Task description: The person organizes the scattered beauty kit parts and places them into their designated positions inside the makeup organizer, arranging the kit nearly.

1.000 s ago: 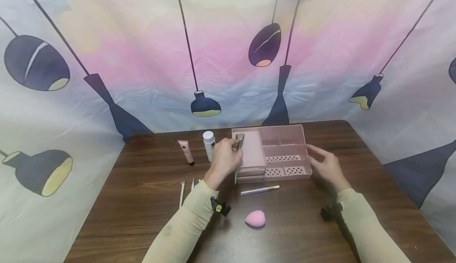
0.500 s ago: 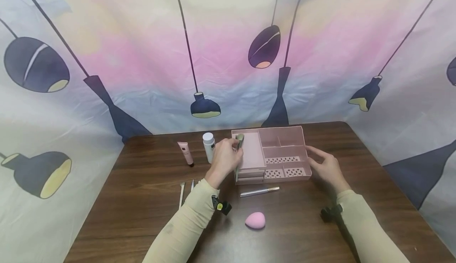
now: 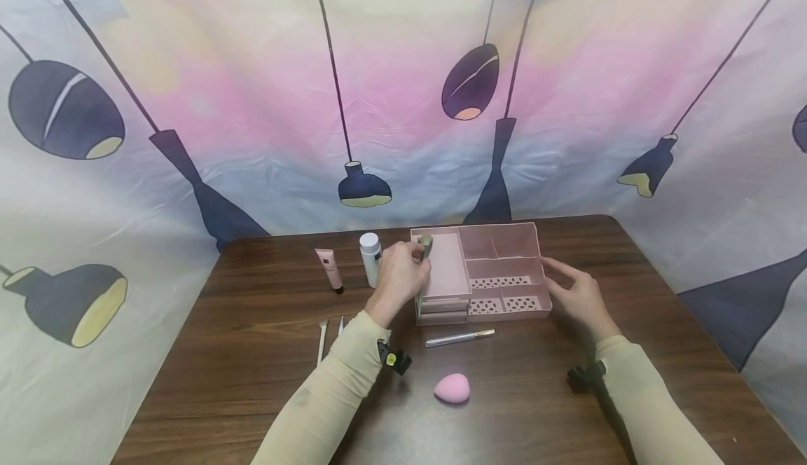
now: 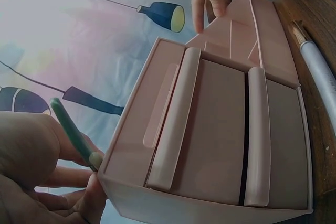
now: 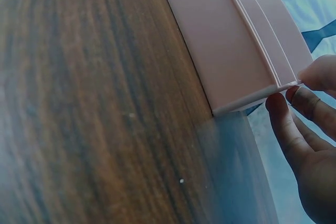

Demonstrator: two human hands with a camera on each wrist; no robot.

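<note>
My left hand [image 3: 398,276] is at the left side of the pink organizer [image 3: 447,262], pinching a slim green brush-like item [image 3: 426,242] between thumb and fingers. In the left wrist view the green item [image 4: 71,129] slants beside the corner of the organizer [image 4: 215,135], with my left hand [image 4: 47,166] around its lower end. Its full shape is partly hidden by the fingers. My right hand [image 3: 583,300] touches the organizer's right side wall with extended fingers. The right wrist view shows the fingertips of this hand [image 5: 310,135] against the edge of the organizer [image 5: 231,51].
A pink tube [image 3: 330,270] and a white bottle [image 3: 370,258] stand left of the organizer. A silver pen-like item [image 3: 459,339] and a pink sponge [image 3: 452,389] lie in front. Thin brushes [image 3: 322,342] lie partly beside my left sleeve on the wooden table [image 3: 239,353].
My left forearm has shifted slightly right, and the top of the green item has turned a little. My right hand and the organizer have stayed in place.
</note>
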